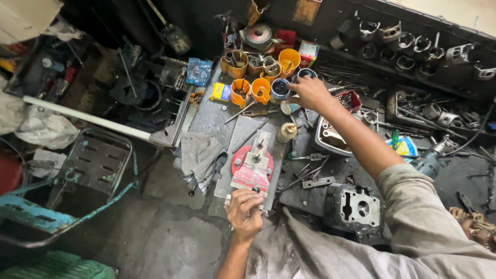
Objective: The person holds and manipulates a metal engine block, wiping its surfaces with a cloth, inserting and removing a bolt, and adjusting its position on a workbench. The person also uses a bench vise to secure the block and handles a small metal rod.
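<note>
The grey metal workbench (212, 116) is crowded; its near edge lies at six o'clock, with bare floor toward eight. The left hand (244, 213) is curled shut around the handle of the red bench vise (252, 166) at the edge. The right hand (309, 92), fingers loosely spread, reaches to twelve o'clock, touching a small dark round tin (280, 89) beside orange plastic cups (261, 90).

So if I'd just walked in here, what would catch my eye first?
Probably the red vise at the bench's front edge, with the left hand at its near end. Next, the cluster of orange cups stuffed with small parts at the back, where the right hand reaches among them. On the right, a dark engine cylinder sits by the person's sleeve.
</note>
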